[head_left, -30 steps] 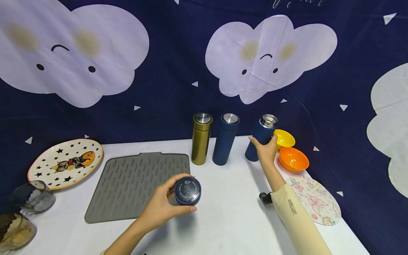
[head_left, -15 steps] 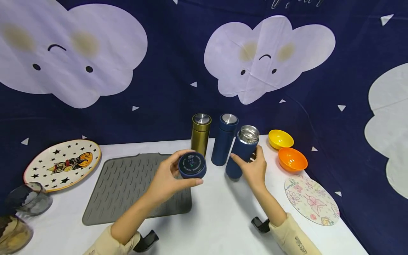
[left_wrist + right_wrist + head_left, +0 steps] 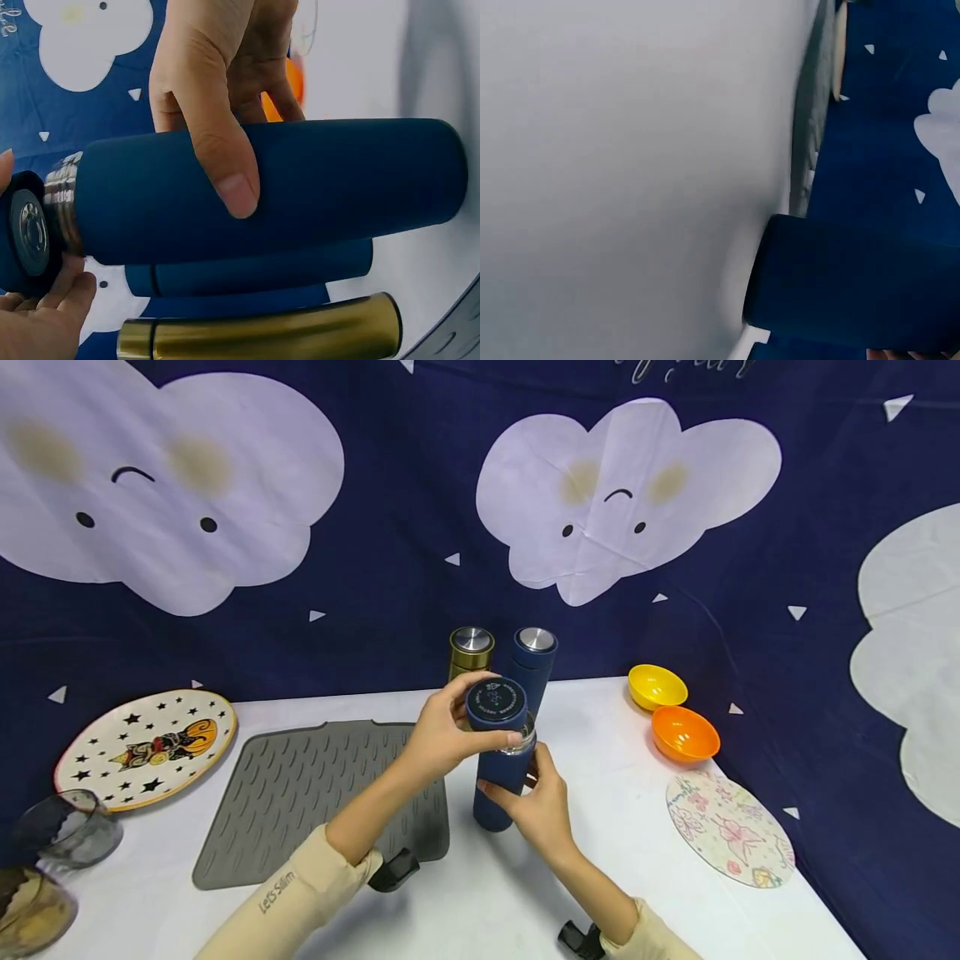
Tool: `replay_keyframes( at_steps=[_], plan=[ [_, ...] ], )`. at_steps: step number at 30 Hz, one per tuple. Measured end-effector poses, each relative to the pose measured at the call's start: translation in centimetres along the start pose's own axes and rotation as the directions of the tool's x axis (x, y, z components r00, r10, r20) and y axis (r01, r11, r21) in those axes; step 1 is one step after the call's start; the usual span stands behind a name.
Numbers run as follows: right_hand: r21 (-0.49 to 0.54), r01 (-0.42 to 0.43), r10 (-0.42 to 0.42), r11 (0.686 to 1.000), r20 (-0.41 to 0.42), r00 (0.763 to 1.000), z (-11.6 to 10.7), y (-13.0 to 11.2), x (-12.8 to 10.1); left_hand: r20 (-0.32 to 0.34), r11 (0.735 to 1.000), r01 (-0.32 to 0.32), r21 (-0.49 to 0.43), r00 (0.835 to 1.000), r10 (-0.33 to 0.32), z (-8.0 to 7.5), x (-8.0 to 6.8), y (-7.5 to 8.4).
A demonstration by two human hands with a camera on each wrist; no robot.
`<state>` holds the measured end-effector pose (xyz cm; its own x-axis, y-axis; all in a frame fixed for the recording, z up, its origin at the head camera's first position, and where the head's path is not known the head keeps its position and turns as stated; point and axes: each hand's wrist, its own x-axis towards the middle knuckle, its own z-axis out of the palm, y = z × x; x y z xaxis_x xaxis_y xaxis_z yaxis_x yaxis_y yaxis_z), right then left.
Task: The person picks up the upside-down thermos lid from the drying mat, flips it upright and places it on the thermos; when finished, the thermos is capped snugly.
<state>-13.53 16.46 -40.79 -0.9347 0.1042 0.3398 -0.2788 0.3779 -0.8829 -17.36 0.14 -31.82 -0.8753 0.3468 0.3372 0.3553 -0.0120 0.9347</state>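
My left hand [image 3: 438, 731] grips a dark blue flask lid [image 3: 495, 702] with a display on top. The lid is right at the mouth of an open blue thermos flask [image 3: 498, 777], overlapping its steel neck [image 3: 64, 199]. In the left wrist view the lid's inner side shows, tilted against the neck. My right hand [image 3: 543, 806] holds the flask's body, thumb across the front. The flask stands near upright, its base close to the white table. Behind are a second blue flask [image 3: 536, 664] and a gold flask [image 3: 471, 650], both capped and partly hidden.
A grey ribbed mat [image 3: 300, 802] lies to the left, beside a starred oval plate [image 3: 180, 706] and two glass cups, one smoky [image 3: 71, 831], one brownish [image 3: 33, 914]. At right are a yellow bowl [image 3: 656, 687], an orange bowl [image 3: 684, 735] and a floral round mat [image 3: 731, 831].
My right hand has brought the open flask left and nearer, from beside the bowls to the middle. My left hand has moved the lid up and right to the flask's mouth.
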Motion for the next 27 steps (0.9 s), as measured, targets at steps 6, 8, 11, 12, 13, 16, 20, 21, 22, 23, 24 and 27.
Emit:
replay_keyframes(
  at_steps=[6, 8, 11, 12, 13, 16, 20, 21, 22, 23, 24, 27],
  plan=[
    [-0.013, 0.035, -0.035, 0.999, -0.001, 0.999, 0.0, 0.6, -0.2, -0.013, 0.994, -0.063, 0.095, 0.998, 0.065, 1.5, 0.0, -1.4],
    [-0.027, 0.042, -0.042, 0.999, 0.000, 0.999, 0.0, 0.6, -0.2, -0.010, 0.990, -0.093, 0.106, 0.995, 0.094, 1.9, 0.1, -1.7],
    [-0.037, 0.046, -0.046, 0.998, 0.002, 0.999, -0.1, 0.6, -0.2, 0.023, 0.985, -0.116, 0.128, 0.993, 0.114, 1.9, 0.3, -2.2],
    [-0.040, 0.051, -0.051, 0.998, 0.005, 0.999, -0.1, 0.6, -0.2, 0.038, 0.985, -0.116, 0.131, 0.993, 0.112, 1.9, 0.3, -2.4],
    [-0.044, 0.055, -0.055, 0.998, 0.006, 0.998, -0.1, 0.6, -0.2, 0.056, 0.985, -0.114, 0.131, 0.993, 0.108, 1.7, 0.4, -2.7],
    [-0.048, 0.066, -0.065, 0.997, 0.013, 0.998, -0.1, 0.6, -0.1, 0.097, 0.994, -0.085, 0.074, 0.992, 0.077, 1.1, 0.4, -3.4],
    [-0.058, 0.057, -0.056, 0.997, 0.024, 0.998, -0.3, 0.7, -0.1, 0.118, 0.997, -0.066, -0.036, 0.991, 0.070, 0.7, 0.2, -4.0],
    [-0.067, 0.055, -0.053, 0.996, 0.024, 0.998, -0.3, 0.7, -0.1, 0.107, 0.997, -0.070, -0.045, 0.992, 0.074, 0.8, 0.0, -4.0],
    [-0.074, 0.055, -0.054, 0.996, 0.022, 0.998, -0.3, 0.7, -0.2, 0.084, 0.996, -0.075, -0.040, 0.993, 0.078, 1.1, -0.1, -4.0],
    [-0.082, 0.060, -0.058, 0.995, 0.022, 0.998, -0.3, 0.7, -0.2, 0.053, 0.997, -0.080, -0.022, 0.995, 0.081, 1.5, -0.3, -3.9],
    [-0.087, 0.065, -0.063, 0.994, 0.021, 0.998, -0.4, 0.7, -0.2, 0.009, 0.996, -0.086, 0.003, 0.996, 0.086, 2.0, -0.4, -3.8],
    [-0.092, 0.076, -0.074, 0.993, 0.015, 0.997, -0.4, 0.6, -0.2, -0.108, 0.986, -0.109, 0.123, 0.987, 0.123, 3.1, -0.3, -3.5]
  ],
)
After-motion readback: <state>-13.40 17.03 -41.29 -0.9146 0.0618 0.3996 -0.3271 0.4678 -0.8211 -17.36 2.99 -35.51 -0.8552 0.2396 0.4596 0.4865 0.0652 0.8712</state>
